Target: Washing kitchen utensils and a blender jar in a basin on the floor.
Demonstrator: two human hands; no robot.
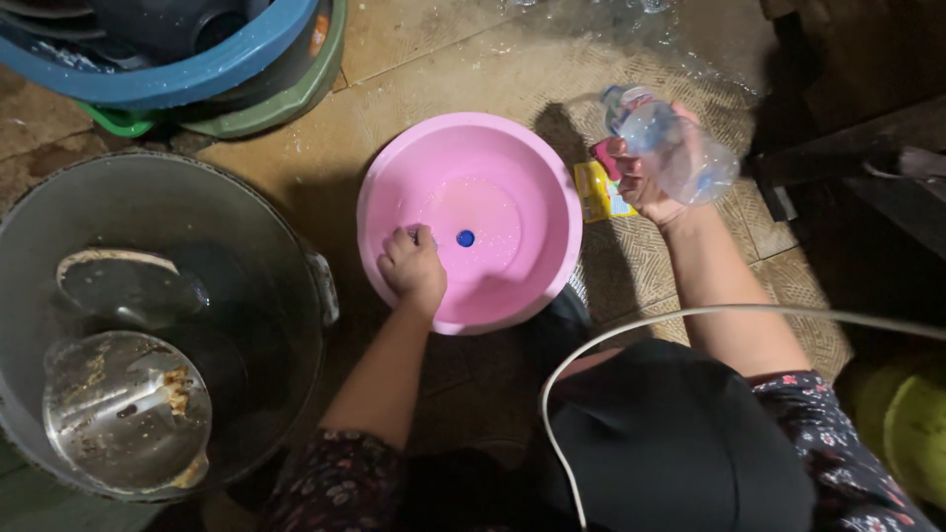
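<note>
A pink plastic basin (522,163) stands on the tiled floor with a little water in it and a small blue bottle cap (465,237) near its middle. My left hand (414,268) is inside the basin at its near left side, fingers curled around something small that I cannot make out. My right hand (645,182) is raised to the right of the basin and grips a clear plastic bottle (670,146), which is tilted with its neck towards the basin.
A large metal pot (256,227) at the left holds dirty steel dishes (128,409). Blue and green tubs (197,79) are stacked at the top left. A yellow and pink packet (599,187) lies beside the basin. A white cable (631,330) crosses my lap.
</note>
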